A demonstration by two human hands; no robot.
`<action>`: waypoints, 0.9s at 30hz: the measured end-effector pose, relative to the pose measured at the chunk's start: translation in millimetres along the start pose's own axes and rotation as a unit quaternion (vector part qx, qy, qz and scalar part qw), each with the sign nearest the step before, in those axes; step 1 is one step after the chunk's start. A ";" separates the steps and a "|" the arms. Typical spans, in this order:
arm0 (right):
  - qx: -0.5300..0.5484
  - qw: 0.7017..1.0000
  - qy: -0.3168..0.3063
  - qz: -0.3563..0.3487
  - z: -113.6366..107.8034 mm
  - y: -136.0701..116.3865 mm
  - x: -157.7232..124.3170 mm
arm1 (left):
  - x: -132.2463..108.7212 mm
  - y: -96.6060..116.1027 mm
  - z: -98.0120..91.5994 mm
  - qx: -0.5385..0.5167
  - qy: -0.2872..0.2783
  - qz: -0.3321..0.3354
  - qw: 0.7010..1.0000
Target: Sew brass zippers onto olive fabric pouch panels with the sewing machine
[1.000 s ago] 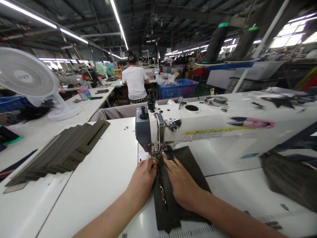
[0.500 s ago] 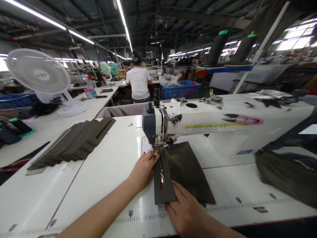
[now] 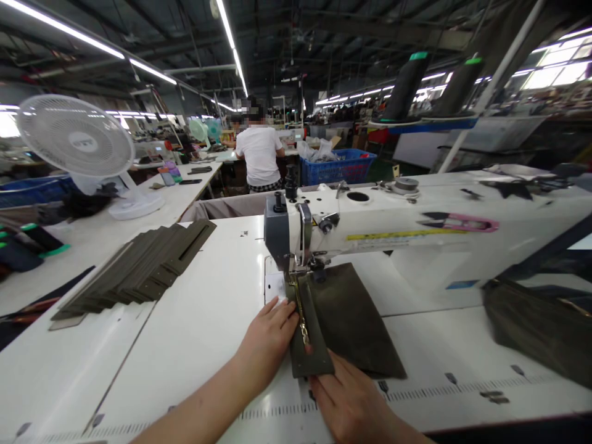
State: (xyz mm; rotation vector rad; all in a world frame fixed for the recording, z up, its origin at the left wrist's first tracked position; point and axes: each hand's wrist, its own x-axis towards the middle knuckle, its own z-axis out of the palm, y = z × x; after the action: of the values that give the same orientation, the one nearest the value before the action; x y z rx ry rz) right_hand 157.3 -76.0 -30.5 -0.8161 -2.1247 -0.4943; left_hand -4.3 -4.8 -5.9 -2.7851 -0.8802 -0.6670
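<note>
A dark olive strip [image 3: 318, 350] with a gold-toothed zipper [image 3: 303, 327] in its slot lies beneath the head of a white sewing machine [image 3: 305, 231]. A larger olive fabric piece [image 3: 358, 324] extends from under it to the right. My left hand [image 3: 268, 336] rests flat along the strip's left edge, fingers stretched toward the needle area. With my right hand [image 3: 346, 391] I grip the strip's near right corner; part of the fingers is hidden beneath it. The needle tip cannot be made out.
On the left of the table lies a fanned stack of slotted olive strips [image 3: 139, 265]. Pink-handled thread snips [image 3: 462, 221] rest against the machine arm. More olive fabric [image 3: 531, 327] lies at right. Beyond are a white fan [image 3: 78, 139], a blue crate [image 3: 337, 168] and a person [image 3: 259, 154].
My left hand has drawn back a little from the needle, its fingers now flatter on the strip. The strip's near end has shifted slightly right, with my right hand still at its corner.
</note>
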 end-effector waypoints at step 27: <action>0.058 0.997 -0.039 0.046 25.4 42.2 20.8 | 20.5 -20.4 2.3 -0.002 0.016 0.003 1.000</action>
State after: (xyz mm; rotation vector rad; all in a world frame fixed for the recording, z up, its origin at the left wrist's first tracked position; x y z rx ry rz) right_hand 162.9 -23.0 -26.5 -0.8741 -2.1546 -0.2926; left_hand -0.3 23.0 1.4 -2.7715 -0.8647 -0.7097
